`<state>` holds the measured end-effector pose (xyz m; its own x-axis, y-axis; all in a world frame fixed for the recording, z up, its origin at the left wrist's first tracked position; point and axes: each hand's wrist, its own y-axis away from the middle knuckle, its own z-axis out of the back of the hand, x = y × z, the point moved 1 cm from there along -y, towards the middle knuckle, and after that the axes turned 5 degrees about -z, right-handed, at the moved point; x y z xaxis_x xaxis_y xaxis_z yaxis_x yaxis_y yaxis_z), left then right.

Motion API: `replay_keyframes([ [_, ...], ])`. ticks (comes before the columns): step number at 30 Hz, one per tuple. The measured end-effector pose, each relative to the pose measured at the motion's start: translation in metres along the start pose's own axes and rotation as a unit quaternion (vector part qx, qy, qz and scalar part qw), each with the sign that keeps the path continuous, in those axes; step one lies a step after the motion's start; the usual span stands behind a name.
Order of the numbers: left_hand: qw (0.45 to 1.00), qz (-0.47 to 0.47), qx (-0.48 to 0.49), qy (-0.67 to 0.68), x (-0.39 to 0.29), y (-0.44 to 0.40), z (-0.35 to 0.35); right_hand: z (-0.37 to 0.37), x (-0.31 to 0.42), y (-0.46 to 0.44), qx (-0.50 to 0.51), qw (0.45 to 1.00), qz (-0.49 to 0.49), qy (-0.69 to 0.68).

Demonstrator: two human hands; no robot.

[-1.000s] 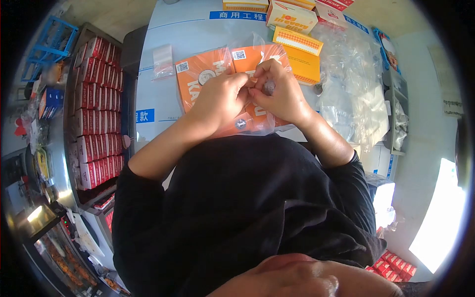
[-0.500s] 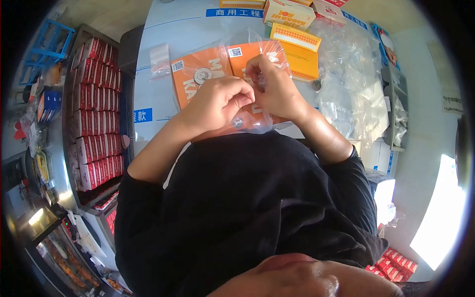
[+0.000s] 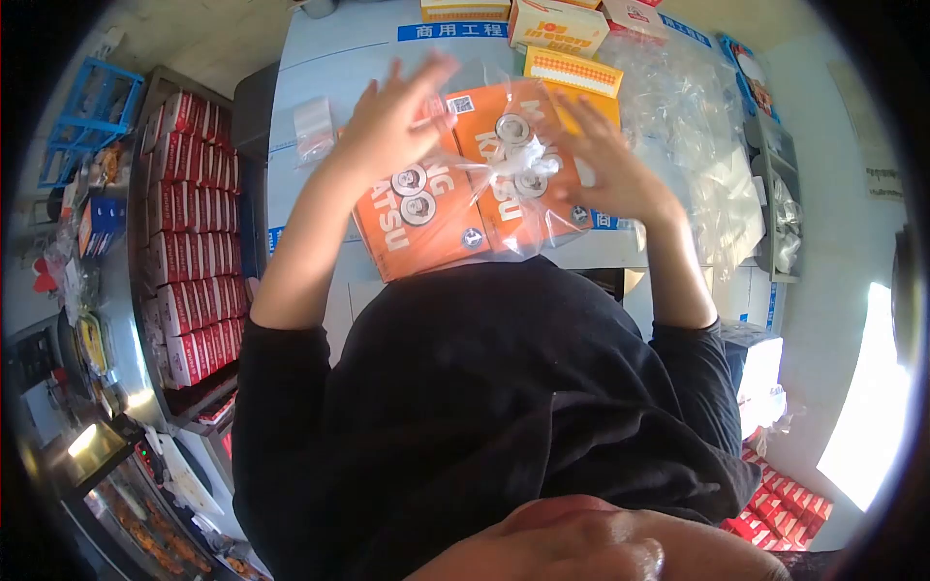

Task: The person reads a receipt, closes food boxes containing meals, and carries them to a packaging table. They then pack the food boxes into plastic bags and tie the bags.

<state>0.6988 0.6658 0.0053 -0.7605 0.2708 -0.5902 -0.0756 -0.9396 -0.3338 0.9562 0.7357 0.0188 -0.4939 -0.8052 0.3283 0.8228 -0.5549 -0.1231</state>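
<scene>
Head view: my left hand [image 3: 386, 126] and right hand [image 3: 622, 176] are spread, fingers apart, above two flat orange boxes [image 3: 441, 244]; crinkled clear plastic bag [image 3: 473, 176] wraps them, its whitish knot [image 3: 525, 161] bunched between my hands; smooth pale-blue desk [image 3: 351, 70] lies beneath.

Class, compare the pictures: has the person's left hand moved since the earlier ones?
Yes. Judged against the printed blue strip on the table, the left hand has moved up the picture, closer to that strip.

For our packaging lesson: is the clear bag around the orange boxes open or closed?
Closed, it appears: the clear bag is gathered into a bunch above the orange boxes.
</scene>
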Motion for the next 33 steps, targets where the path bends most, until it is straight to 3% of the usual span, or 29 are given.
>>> replay_keyframes([
  [1,1.0,-0.006,0.0,0.0,0.0,-0.001,-0.005,0.0,0.004,-0.002,-0.005,1.0,-0.002,0.003],
  [3,0.982,-0.115,0.122,-0.082,-0.011,0.006,-0.013,-0.004,0.029,-0.011,0.013,0.994,0.094,-0.052],
  [4,0.977,-0.121,0.154,-0.085,-0.023,0.005,-0.006,-0.004,0.035,-0.015,0.016,0.994,0.098,-0.042],
  [6,0.982,-0.113,0.148,0.022,-0.031,0.009,0.004,-0.01,0.037,-0.022,-0.022,0.991,0.11,-0.067],
  [7,0.981,-0.038,0.183,0.05,-0.021,0.025,0.007,-0.008,0.043,-0.026,-0.086,0.965,0.187,-0.163],
  [8,0.977,-0.029,0.146,0.153,-0.023,0.032,0.011,-0.001,0.051,-0.026,-0.106,0.953,0.21,-0.188],
  [9,0.964,-0.096,0.187,0.165,-0.02,0.046,0.006,-0.017,0.051,-0.028,-0.169,0.941,0.23,-0.183],
  [10,0.976,-0.055,0.034,0.205,-0.005,0.06,0.005,-0.021,0.056,-0.03,-0.143,0.948,0.186,-0.216],
  [11,0.962,0.007,-0.115,0.247,0.005,0.068,0.011,-0.03,0.06,-0.031,-0.216,0.947,0.159,-0.178],
  [12,0.956,0.006,-0.21,0.203,-0.004,0.076,0.018,-0.029,0.063,-0.032,-0.229,0.943,0.146,-0.192],
  [13,0.951,0.015,-0.219,0.217,0.026,0.091,0.015,-0.032,0.066,-0.03,-0.234,0.938,0.144,-0.212],
  [14,0.935,0.117,-0.227,0.247,0.051,0.106,0.011,-0.033,0.073,-0.025,-0.253,0.938,0.129,-0.201],
  [15,0.91,0.202,-0.21,0.294,0.065,0.115,0.004,-0.034,0.079,-0.021,-0.257,0.933,0.079,-0.241],
  [18,0.838,0.296,-0.102,0.447,0.089,0.137,-0.019,-0.033,0.106,-0.003,-0.304,0.915,0.014,-0.264],
  [23,0.791,0.251,0.081,0.552,0.05,0.12,-0.066,-0.009,0.154,0.048,-0.389,0.904,-0.063,-0.167],
  [25,0.77,0.224,0.149,0.578,0.022,0.11,-0.091,0.009,0.168,0.079,-0.468,0.864,-0.147,-0.116],
  [27,0.748,0.197,0.209,0.598,-0.011,0.1,-0.117,0.039,0.188,0.124,-0.484,0.816,-0.288,-0.13],
  [29,0.725,0.173,0.264,0.612,-0.048,0.091,-0.145,0.041,0.185,0.166,-0.574,0.75,-0.308,-0.111],
  [33,0.692,0.132,0.35,0.617,-0.122,0.077,-0.208,0.046,0.203,0.235,-0.593,0.717,-0.356,-0.082],
])
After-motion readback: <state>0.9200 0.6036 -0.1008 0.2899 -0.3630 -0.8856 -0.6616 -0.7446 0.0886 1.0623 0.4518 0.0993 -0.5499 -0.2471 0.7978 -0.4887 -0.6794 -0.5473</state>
